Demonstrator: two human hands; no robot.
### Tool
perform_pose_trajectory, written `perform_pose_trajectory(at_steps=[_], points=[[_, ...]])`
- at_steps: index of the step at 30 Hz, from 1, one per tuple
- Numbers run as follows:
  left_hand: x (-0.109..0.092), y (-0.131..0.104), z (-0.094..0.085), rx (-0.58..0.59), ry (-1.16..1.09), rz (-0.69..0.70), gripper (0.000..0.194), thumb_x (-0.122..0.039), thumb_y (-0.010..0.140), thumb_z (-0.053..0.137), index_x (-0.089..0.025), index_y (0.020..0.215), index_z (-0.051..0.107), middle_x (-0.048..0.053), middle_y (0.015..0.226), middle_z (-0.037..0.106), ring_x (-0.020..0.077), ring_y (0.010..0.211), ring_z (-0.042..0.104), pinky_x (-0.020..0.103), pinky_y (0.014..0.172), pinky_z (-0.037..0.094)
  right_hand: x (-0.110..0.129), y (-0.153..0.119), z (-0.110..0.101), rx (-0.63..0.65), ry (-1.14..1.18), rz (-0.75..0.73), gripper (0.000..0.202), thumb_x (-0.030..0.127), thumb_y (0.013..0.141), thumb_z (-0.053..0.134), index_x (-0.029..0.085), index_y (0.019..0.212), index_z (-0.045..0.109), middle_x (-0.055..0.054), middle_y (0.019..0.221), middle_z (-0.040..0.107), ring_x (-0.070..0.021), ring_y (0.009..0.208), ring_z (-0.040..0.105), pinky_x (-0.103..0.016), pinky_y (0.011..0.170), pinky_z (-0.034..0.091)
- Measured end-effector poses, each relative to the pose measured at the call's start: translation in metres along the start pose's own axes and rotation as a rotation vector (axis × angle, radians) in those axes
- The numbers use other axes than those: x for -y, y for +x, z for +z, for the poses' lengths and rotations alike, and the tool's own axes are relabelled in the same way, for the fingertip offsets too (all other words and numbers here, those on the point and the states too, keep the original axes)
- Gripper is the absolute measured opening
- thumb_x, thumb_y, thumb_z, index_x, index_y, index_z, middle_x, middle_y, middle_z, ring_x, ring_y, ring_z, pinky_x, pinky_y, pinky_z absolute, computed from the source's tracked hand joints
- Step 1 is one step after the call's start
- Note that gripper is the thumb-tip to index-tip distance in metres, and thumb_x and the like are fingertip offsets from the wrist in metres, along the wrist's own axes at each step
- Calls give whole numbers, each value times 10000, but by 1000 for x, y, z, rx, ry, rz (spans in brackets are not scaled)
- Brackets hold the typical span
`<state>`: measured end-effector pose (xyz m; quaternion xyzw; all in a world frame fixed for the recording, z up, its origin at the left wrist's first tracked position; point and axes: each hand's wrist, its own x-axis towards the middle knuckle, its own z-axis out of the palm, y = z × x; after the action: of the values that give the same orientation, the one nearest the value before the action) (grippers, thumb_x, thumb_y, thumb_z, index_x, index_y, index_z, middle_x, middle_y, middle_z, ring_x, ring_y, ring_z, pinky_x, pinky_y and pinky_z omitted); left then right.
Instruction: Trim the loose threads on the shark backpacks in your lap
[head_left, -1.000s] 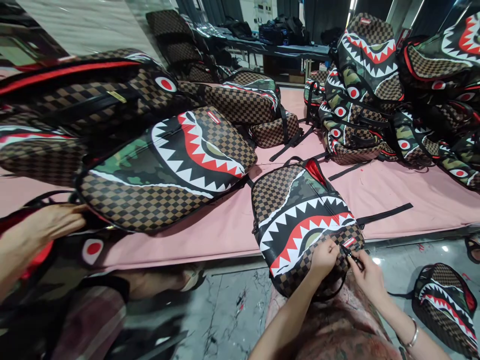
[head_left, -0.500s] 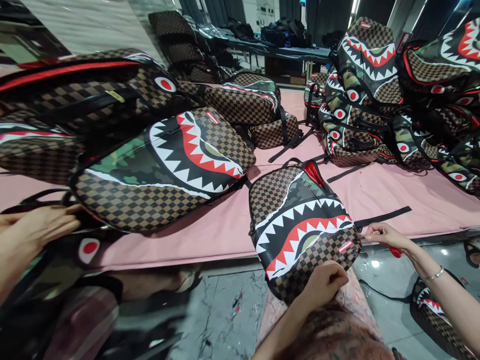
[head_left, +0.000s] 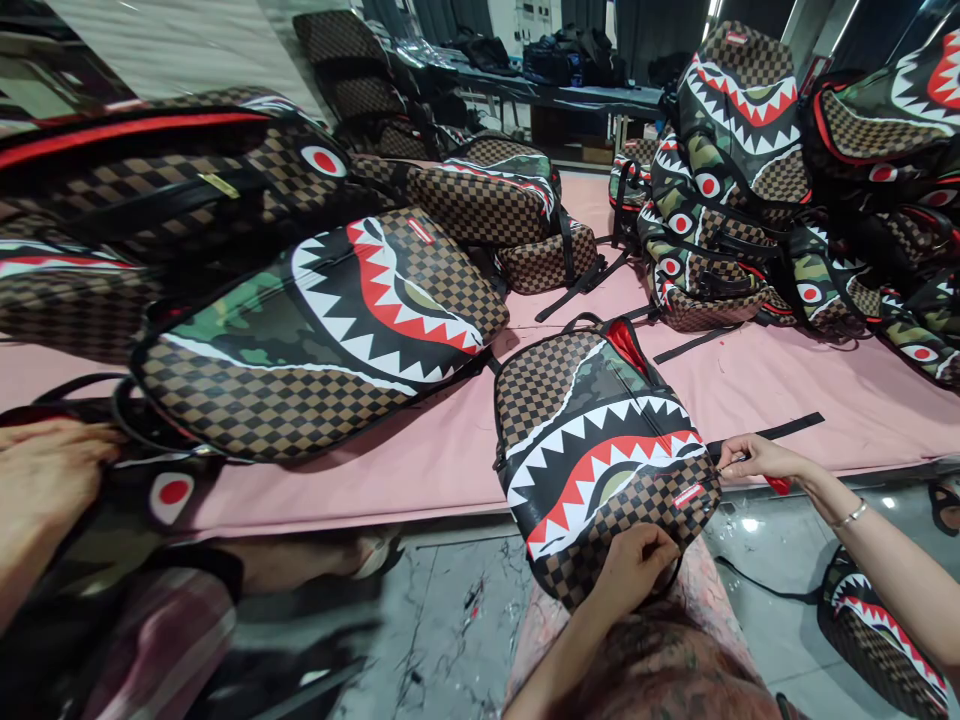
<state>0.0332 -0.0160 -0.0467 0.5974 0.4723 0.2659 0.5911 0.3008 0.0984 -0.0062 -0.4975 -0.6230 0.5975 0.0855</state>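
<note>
A backpack (head_left: 600, 450) lies at the near edge of the pink table (head_left: 787, 390), its lower end hanging just over that edge toward the person. Bare pink cloth shows on both sides of it, more on the right, where only a black strap (head_left: 772, 432) crosses the surface; a larger bag (head_left: 322, 340) crowds the left, and a pile of bags (head_left: 750, 190) fills the far right corner. The backpack is brown checkered with a camouflage patch and a shark mouth (white teeth, red gums). The left hand (head_left: 637, 565) is curled around its overhanging bottom edge. The right hand (head_left: 754, 458), at the backpack's right side, pinches something small with fingers closed; what it is cannot be told.
</note>
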Motion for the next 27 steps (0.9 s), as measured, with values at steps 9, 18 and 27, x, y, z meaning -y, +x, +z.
perform_pose_trajectory(at_steps=[9, 18, 27], points=[[6, 1, -1, -23, -69, -29, 217, -304, 774, 480, -141, 707, 606, 30, 724, 628, 120, 659, 549, 203, 608, 409, -5, 6, -1, -11, 0, -26, 332, 427, 625, 700, 123, 723, 611, -15, 711, 609, -123, 678, 551, -241, 663, 419], [8, 3, 0, -33, -72, -52, 234, -330, 780, 470, -147, 710, 598, 20, 684, 616, 117, 625, 541, 202, 578, 402, 3, 5, -10, 53, -31, -5, 312, 403, 635, 704, 124, 747, 623, -32, 746, 625, -127, 694, 558, -231, 655, 415], [5, 2, -1, -58, -91, -71, 225, -325, 766, 482, -141, 698, 593, 19, 663, 607, 110, 598, 520, 205, 565, 392, 4, 19, 0, 157, 4, -22, 296, 397, 643, 702, 124, 714, 612, -12, 698, 613, -113, 659, 561, -232, 646, 427]])
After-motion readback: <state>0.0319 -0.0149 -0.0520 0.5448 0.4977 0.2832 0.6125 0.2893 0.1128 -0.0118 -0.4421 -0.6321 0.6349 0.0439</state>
